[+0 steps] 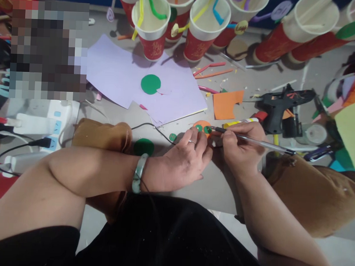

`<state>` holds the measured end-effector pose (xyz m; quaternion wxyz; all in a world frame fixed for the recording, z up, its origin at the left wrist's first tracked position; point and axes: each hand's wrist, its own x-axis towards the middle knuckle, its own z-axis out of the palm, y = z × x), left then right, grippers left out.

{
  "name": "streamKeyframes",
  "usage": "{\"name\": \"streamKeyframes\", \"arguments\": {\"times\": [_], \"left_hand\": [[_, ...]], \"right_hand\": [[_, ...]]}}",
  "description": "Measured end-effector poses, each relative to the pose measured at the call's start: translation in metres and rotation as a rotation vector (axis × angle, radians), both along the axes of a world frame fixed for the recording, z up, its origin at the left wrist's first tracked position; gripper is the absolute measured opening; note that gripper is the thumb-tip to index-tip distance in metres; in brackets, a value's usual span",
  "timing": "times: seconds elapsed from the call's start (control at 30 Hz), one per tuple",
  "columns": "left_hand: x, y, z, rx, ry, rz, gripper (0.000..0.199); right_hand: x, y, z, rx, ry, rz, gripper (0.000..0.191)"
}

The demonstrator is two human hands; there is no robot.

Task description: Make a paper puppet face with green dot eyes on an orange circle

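My right hand (243, 149) is closed around a clear-barrelled pen (262, 143). The pen's dark tip meets a small green paper circle (207, 129) lying on an orange paper disc (203, 123). A second small green circle (198, 128) sits beside it on the disc. My left hand (186, 161) lies palm down, its fingers outstretched against the disc's near edge and covering part of it. Just left of those fingers is a loose small green circle (173, 137) with a dark mark. Partly behind my left wrist rests a larger green circle (143, 147).
Purple paper (179, 84) bears another green circle (150, 84). Red-and-white paper cups (207, 28) with straws line the back. A black glue gun (280, 106) lies right, near an orange paper scrap (225, 105). A power strip (56, 122) and cables occupy the left.
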<state>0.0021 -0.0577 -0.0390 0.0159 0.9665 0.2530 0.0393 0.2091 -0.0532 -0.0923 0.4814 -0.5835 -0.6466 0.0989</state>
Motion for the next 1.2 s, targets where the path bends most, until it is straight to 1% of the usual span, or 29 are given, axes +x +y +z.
{"name": "streamKeyframes", "arguments": {"times": [0.23,0.47,0.63,0.77,1.03,1.2], "left_hand": [[0.0004,-0.0005,0.0005,-0.008,0.033,0.004,0.081],[0.0006,-0.0013,-0.0009,-0.006,0.024,0.006,0.082],[-0.0002,0.0002,0.0028,-0.005,0.046,-0.001,0.079],[-0.0005,0.0028,0.0045,-0.036,0.065,-0.024,0.078],[0.0010,0.0018,-0.0016,-0.004,0.008,-0.017,0.083],[0.0010,0.0011,-0.0021,-0.006,0.003,-0.016,0.082]], "right_hand": [[-0.0012,-0.0013,-0.0010,-0.039,0.029,0.001,0.010],[0.0006,-0.0019,0.0005,-0.062,0.002,0.001,0.009],[0.0015,-0.0018,0.0028,-0.088,0.000,0.009,0.006],[0.0016,-0.0009,0.0024,-0.064,-0.019,0.016,0.007],[0.0004,-0.0021,0.0026,-0.087,-0.012,0.005,0.007],[0.0008,-0.0028,0.0022,-0.088,0.009,0.023,0.008]]}}
